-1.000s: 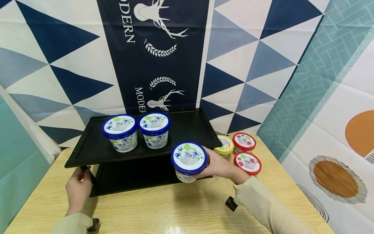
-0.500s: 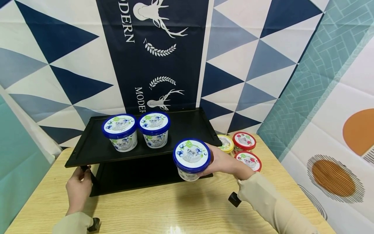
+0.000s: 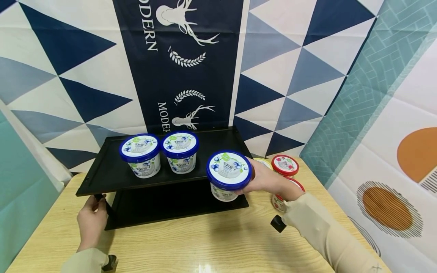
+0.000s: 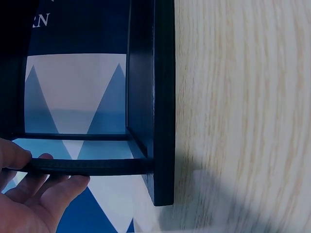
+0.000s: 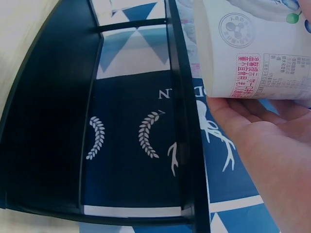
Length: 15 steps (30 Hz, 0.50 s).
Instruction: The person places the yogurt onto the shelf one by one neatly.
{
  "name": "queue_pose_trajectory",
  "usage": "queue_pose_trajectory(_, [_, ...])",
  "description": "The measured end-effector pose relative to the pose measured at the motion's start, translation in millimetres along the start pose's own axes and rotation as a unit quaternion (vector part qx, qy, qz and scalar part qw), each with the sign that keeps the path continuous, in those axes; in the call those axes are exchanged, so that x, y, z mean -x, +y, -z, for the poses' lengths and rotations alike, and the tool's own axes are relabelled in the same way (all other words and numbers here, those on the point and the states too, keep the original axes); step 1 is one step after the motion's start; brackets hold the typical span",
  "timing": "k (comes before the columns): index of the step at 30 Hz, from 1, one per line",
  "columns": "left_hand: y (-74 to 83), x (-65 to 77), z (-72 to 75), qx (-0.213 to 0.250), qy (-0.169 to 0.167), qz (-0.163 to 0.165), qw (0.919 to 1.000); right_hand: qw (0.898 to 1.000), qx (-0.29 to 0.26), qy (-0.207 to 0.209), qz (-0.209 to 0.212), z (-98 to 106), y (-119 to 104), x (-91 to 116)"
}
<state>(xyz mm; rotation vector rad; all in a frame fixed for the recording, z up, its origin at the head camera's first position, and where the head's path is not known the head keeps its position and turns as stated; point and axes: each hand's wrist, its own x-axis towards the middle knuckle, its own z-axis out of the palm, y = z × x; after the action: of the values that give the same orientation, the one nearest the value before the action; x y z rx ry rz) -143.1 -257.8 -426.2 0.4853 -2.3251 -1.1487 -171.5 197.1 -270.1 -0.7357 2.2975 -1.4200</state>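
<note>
My right hand (image 3: 264,177) grips a white tub with a blue lid and blueberry print (image 3: 228,170) from its right side. The tub overlaps the front edge of the black two-tier shelf (image 3: 216,142) near its right end; the right wrist view shows its printed wall (image 5: 252,53) beside the upper board. My left hand (image 3: 92,220) holds the shelf's left side post (image 4: 97,167), with thumb and fingers around it in the left wrist view. Two matching blue-lidded tubs, a left one (image 3: 140,155) and a right one (image 3: 180,151), stand side by side on the top board.
Right of the shelf, a yellow-lidded tub (image 3: 263,163) and two red-lidded tubs, the farther (image 3: 285,165) and the nearer (image 3: 278,203), stand on the wooden table (image 3: 164,246). My right hand and forearm partly cover them. A patterned cloth (image 3: 273,76) hangs behind the shelf.
My right hand has raised the held tub and shifted it slightly right, toward the top board's level. It now covers more of the yellow- and red-lidded tubs. The left hand stays put.
</note>
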Motion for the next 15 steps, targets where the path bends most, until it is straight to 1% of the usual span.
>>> queue_pose_trajectory(5, [0.2, 0.7, 0.7, 0.001, -0.005, 0.005, 1.0, 1.0, -0.007, -0.003, 0.009, 4.5, -4.7, -1.4])
queue_pose_trajectory(7, [0.2, 0.7, 0.5, 0.001, -0.003, 0.004, 1.0, 1.0, -0.018, -0.007, 0.016, 6.1, -5.7, -2.0])
queue_pose_trajectory(13, [-0.3, 0.7, 0.1, 0.0, 0.0, 0.003, 1.0, 1.0, -0.025, -0.01, 0.008, 11.3, -7.2, -4.0])
queue_pose_trajectory(15, [-0.6, 0.9, 0.3, -0.001, -0.001, 0.003, 1.0, 1.0, -0.025, -0.012, 0.014, 13.0, -6.5, -5.0])
